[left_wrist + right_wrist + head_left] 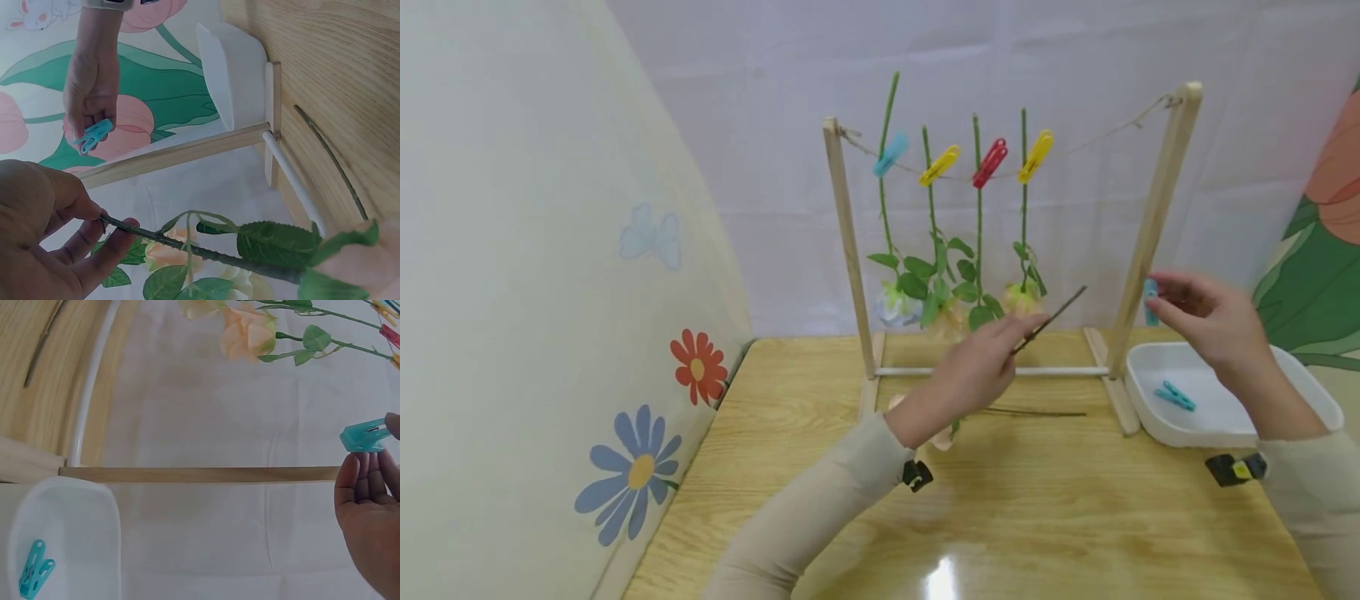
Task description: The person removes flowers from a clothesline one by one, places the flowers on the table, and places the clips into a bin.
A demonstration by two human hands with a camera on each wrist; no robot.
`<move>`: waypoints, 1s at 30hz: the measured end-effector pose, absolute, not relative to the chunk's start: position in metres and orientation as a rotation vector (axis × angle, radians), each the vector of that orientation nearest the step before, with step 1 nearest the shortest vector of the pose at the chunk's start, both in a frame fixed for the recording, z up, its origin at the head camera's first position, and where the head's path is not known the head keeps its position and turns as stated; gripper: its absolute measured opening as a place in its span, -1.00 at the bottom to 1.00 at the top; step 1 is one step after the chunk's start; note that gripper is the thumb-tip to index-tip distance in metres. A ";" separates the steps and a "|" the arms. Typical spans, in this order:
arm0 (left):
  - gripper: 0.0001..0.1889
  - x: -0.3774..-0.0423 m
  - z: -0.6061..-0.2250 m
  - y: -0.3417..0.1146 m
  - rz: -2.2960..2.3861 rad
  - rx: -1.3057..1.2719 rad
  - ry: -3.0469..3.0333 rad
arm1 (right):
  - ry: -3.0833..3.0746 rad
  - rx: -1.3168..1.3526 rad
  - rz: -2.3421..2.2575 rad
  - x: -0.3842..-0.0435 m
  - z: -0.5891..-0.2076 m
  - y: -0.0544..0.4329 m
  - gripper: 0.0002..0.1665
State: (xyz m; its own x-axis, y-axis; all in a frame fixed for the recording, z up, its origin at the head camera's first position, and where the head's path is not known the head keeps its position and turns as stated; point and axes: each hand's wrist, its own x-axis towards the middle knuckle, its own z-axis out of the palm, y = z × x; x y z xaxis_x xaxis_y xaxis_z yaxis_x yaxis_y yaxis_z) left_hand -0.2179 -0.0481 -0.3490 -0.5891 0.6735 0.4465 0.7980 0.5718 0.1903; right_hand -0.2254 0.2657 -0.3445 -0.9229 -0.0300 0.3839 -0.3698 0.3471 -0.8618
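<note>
- Left hand [973, 364] pinches a flower stem [1052, 318] near the rack [1160, 200]
- Right hand [1217, 325] pinches a blue clothespin [1151, 302], farther right
- Second clothespin [1177, 397] lies in the white tray [1183, 434], right

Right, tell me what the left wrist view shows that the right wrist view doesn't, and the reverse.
Only the left wrist view: the left hand, the flower stem it pinches, and the painted tulip.

Only the right wrist view: the loose turquoise clothespin inside the tray and the red clothespin.

Both: the right hand holding a turquoise clothespin, the white tray and the white bar.
</note>
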 end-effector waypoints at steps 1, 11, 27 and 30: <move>-0.25 -0.217 -0.350 -0.049 -0.537 -1.208 -2.485 | -2.305 0.362 1.616 -0.225 -0.347 0.267 -0.63; -0.21 -0.213 -0.362 -0.051 -0.483 -1.202 -2.530 | -2.389 0.271 1.521 -0.221 -0.363 0.273 -0.56; -0.23 -0.207 -0.378 -0.051 -0.287 -1.247 -2.537 | -2.477 0.181 1.535 -0.220 -0.385 0.295 -0.69; -0.20 -0.206 -0.382 -0.051 -0.267 -1.253 -2.566 | -2.504 0.169 1.511 -0.220 -0.389 0.298 -0.71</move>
State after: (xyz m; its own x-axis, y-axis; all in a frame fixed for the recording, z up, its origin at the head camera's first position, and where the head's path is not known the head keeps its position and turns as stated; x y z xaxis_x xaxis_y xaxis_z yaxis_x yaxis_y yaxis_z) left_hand -0.2056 -0.0506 -0.3818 -0.5881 0.7421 0.3217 0.7925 0.6082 0.0456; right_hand -0.2196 0.2981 -0.3894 -0.9711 0.0109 0.2386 -0.2060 0.4673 -0.8598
